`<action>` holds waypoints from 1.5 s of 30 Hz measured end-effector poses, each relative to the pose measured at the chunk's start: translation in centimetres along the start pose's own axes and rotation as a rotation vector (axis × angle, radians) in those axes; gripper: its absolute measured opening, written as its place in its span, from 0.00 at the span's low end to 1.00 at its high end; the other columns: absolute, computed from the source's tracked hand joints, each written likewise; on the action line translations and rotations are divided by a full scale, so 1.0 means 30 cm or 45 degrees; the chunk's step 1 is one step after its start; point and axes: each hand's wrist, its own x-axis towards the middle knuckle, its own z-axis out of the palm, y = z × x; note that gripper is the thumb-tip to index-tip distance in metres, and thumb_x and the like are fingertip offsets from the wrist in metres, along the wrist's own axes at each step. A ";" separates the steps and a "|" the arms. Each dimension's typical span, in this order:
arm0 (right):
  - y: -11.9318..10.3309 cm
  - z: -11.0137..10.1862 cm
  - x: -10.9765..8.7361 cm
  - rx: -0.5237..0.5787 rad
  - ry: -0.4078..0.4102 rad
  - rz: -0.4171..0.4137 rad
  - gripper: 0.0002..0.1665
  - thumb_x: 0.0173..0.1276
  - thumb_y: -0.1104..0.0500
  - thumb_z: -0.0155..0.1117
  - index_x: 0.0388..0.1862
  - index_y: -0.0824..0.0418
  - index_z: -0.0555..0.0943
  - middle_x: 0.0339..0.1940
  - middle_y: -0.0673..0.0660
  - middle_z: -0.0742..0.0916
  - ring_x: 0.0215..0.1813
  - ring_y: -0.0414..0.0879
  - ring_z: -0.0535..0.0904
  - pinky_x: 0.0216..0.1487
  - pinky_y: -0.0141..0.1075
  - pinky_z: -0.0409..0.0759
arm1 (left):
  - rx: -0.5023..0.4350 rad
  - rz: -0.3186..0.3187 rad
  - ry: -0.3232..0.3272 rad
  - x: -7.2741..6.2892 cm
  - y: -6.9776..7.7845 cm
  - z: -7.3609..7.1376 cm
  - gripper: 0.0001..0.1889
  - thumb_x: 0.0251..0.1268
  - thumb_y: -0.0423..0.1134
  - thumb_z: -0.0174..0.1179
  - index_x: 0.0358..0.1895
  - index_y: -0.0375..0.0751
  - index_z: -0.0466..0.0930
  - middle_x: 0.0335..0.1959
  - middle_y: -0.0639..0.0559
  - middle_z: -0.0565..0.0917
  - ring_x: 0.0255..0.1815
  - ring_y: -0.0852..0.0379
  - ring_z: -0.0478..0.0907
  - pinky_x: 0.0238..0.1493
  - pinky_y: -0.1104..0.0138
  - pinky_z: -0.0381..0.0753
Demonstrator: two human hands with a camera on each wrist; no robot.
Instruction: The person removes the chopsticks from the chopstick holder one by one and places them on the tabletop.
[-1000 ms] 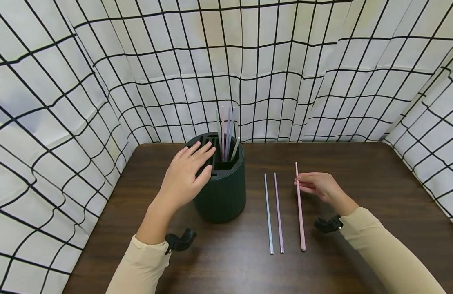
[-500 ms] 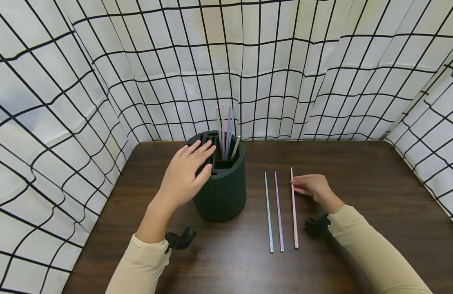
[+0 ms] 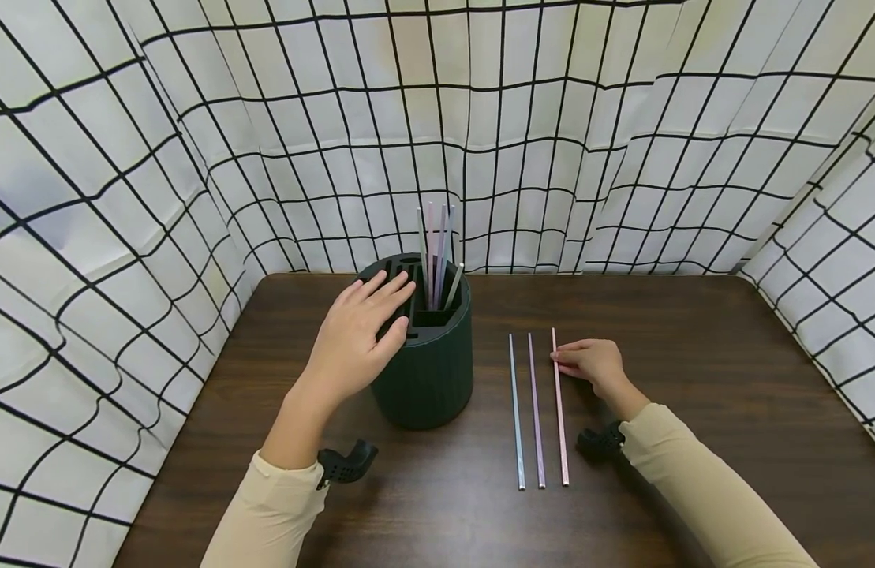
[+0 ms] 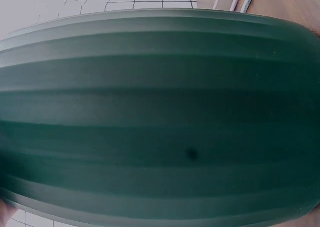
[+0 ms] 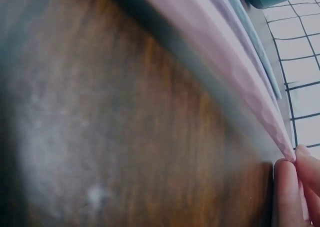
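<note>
A dark green ribbed utensil holder [image 3: 424, 388] stands left of centre on the table, filling most of the left wrist view [image 4: 160, 107]. My left hand [image 3: 353, 341] rests on its slotted top with the fingers spread. Between thumb and fingers, my right hand [image 3: 592, 363] pinches a pink chopstick [image 3: 560, 426] near its far end; the right wrist view shows this pinch on the faceted pink stick [image 5: 235, 82] close up. To its left, roughly parallel, lie a purple chopstick [image 3: 536, 418] and a light blue chopstick [image 3: 516, 418], a small gap between each.
Several pastel sticks [image 3: 431, 252] stand in the holder's open compartment, one of them shorter and leaning right. Behind the dark wooden table [image 3: 664, 304] and along its sides hangs a white cloth [image 3: 522, 170] with a black grid.
My right hand has moved left with the pink chopstick, which now lies nearer the purple one and close to parallel with it. The left hand keeps its place on the holder.
</note>
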 end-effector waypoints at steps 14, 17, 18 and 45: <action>0.012 0.040 0.014 -0.102 0.098 -0.133 0.17 0.64 0.69 0.67 0.50 0.80 0.82 0.35 0.59 0.91 0.27 0.33 0.85 0.34 0.28 0.86 | 0.012 -0.016 0.013 -0.001 -0.006 -0.012 0.27 0.74 0.47 0.44 0.73 0.47 0.68 0.77 0.51 0.66 0.81 0.47 0.56 0.81 0.48 0.48; 0.017 0.044 0.015 -0.153 0.125 -0.180 0.15 0.63 0.70 0.68 0.46 0.80 0.83 0.34 0.62 0.91 0.26 0.33 0.85 0.33 0.27 0.86 | 0.007 -0.015 0.006 0.003 -0.003 -0.010 0.27 0.74 0.48 0.44 0.73 0.47 0.68 0.77 0.51 0.66 0.81 0.47 0.56 0.81 0.48 0.48; 0.017 0.045 0.016 -0.165 0.132 -0.190 0.14 0.63 0.70 0.68 0.45 0.81 0.84 0.34 0.63 0.91 0.25 0.33 0.85 0.32 0.27 0.86 | 0.004 -0.016 0.002 0.004 -0.002 -0.010 0.27 0.74 0.48 0.44 0.74 0.47 0.68 0.77 0.51 0.66 0.81 0.47 0.56 0.81 0.48 0.48; -0.257 0.086 -0.176 0.135 -0.204 -0.326 0.30 0.66 0.63 0.69 0.65 0.72 0.75 0.40 0.43 0.91 0.45 0.32 0.87 0.53 0.28 0.83 | 0.007 -0.006 -0.004 -0.001 0.003 -0.003 0.27 0.75 0.47 0.45 0.73 0.47 0.68 0.77 0.51 0.66 0.81 0.47 0.56 0.81 0.47 0.49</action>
